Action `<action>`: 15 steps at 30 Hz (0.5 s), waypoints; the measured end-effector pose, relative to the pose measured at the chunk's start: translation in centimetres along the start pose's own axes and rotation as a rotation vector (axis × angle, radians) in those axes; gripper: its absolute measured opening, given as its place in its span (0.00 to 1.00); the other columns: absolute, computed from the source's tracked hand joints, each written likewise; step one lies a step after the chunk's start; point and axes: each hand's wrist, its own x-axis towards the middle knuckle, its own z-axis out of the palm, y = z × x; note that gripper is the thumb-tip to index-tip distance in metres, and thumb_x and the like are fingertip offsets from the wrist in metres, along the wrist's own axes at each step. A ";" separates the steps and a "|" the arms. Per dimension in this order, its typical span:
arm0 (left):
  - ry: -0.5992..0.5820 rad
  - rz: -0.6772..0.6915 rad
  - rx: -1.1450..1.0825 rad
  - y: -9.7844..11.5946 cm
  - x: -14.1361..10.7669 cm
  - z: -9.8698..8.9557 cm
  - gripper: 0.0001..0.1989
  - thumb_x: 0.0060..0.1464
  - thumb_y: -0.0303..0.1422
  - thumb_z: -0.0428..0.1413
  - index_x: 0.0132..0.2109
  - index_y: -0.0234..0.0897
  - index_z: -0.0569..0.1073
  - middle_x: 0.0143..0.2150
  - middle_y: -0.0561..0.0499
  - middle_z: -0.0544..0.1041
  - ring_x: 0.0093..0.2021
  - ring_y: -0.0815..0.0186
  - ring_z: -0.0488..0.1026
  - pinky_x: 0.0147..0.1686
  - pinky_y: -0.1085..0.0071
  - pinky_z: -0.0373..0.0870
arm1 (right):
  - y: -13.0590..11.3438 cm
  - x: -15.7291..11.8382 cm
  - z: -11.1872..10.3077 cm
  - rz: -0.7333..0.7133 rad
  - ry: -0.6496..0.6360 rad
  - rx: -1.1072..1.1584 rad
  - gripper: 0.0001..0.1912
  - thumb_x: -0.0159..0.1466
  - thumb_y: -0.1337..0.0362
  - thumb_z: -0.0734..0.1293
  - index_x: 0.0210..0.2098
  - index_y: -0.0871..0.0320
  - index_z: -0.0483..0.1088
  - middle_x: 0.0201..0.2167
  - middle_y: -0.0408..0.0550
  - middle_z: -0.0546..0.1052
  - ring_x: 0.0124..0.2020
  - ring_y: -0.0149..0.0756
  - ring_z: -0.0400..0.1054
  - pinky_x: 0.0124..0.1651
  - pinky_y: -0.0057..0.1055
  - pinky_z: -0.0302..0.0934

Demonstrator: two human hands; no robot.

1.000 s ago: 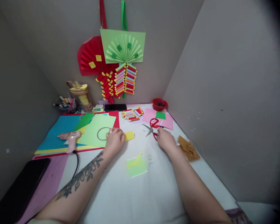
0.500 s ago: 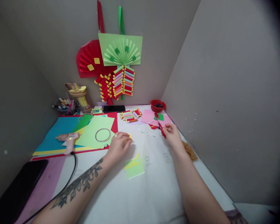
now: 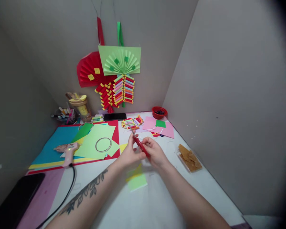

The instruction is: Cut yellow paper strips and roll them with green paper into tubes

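Red-handled scissors (image 3: pixel 141 146) are in my right hand (image 3: pixel 155 152), over the middle of the table, their blades pointing up and to the left. My left hand (image 3: pixel 131 152) is at the scissors too, its fingers curled around the upper part of the red handles. Just below the hands lies a light green paper square (image 3: pixel 137 182) with a yellow strip across it. A yellow paper piece (image 3: pixel 123 148) shows left of my left hand. Small rolled paper tubes (image 3: pixel 127 123) lie beyond the scissors' tips.
Coloured sheets (image 3: pixel 85 149) and a pink glue gun (image 3: pixel 69 154) with a black cord lie left. A red bowl (image 3: pixel 159 113), pink paper (image 3: pixel 166 129) and a tray of brown pieces (image 3: pixel 190 159) are right. Paper fans (image 3: pixel 122 60) hang on the wall.
My right hand has brought the scissors left and nearer, and my left hand has moved right to meet them. The view has tilted up slightly; the brown pieces' tray now shows fully.
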 end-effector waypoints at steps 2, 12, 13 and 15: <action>0.096 -0.059 -0.193 -0.7 -0.1 0.5 0.45 0.37 0.45 0.65 0.61 0.46 0.54 0.58 0.41 0.61 0.58 0.53 0.61 0.51 0.60 0.63 | 0.7 0.4 0.9 -0.064 0.064 -0.136 0.10 0.51 0.61 0.70 0.27 0.57 0.65 0.20 0.38 0.68 0.19 0.26 0.59 0.23 0.24 0.53; 0.529 -0.095 -0.548 2.8 1.7 -2.6 0.23 0.40 0.43 0.62 0.44 0.44 0.66 0.37 0.55 0.70 0.35 0.69 0.69 0.34 0.71 0.67 | 2.4 3.8 -2.1 -0.423 -0.074 -1.228 0.18 0.63 0.64 0.57 0.48 0.60 0.70 0.51 0.56 0.72 0.58 0.45 0.58 0.58 0.45 0.52; 0.554 -0.084 -0.560 2.9 1.9 -3.0 0.22 0.41 0.44 0.61 0.43 0.43 0.66 0.36 0.55 0.70 0.34 0.70 0.69 0.34 0.71 0.68 | 2.9 4.3 -2.1 -0.367 -0.193 -1.316 0.21 0.64 0.62 0.56 0.54 0.60 0.67 0.57 0.55 0.66 0.63 0.46 0.50 0.61 0.47 0.48; 0.564 -0.100 -0.578 2.3 1.9 -3.4 0.21 0.41 0.45 0.61 0.41 0.43 0.66 0.35 0.55 0.69 0.33 0.70 0.69 0.35 0.71 0.68 | 3.7 5.1 -2.0 -0.249 -0.376 -1.457 0.27 0.65 0.58 0.54 0.62 0.60 0.57 0.64 0.53 0.55 0.67 0.47 0.39 0.64 0.50 0.39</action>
